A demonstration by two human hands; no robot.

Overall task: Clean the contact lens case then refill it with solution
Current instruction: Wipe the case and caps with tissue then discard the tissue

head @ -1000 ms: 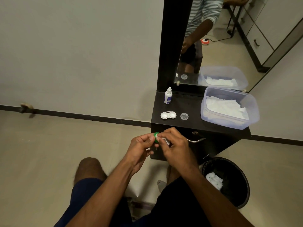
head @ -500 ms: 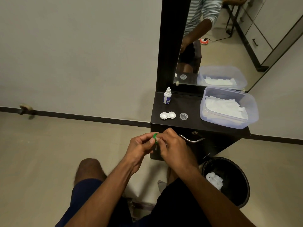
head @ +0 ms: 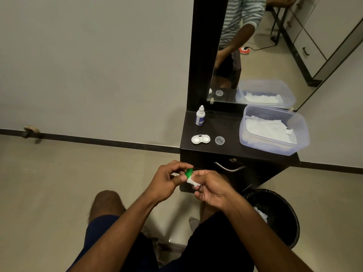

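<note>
Beige floor and a black bin (head: 275, 216) fill the lower frame. At centre, the left hand (head: 167, 183) pinches a green cap (head: 189, 172) while the right hand (head: 211, 190) wipes it, seemingly with tissue (head: 191, 180). Beyond, on the dark cabinet (head: 225, 124), lies the open case (head: 200, 139), then the solution bottle (head: 200, 116). Refilling likely follows.

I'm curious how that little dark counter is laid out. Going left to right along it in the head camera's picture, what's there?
Small white bottle → white lens case → little clear round cap → clear plastic tub of white tissues.
</note>
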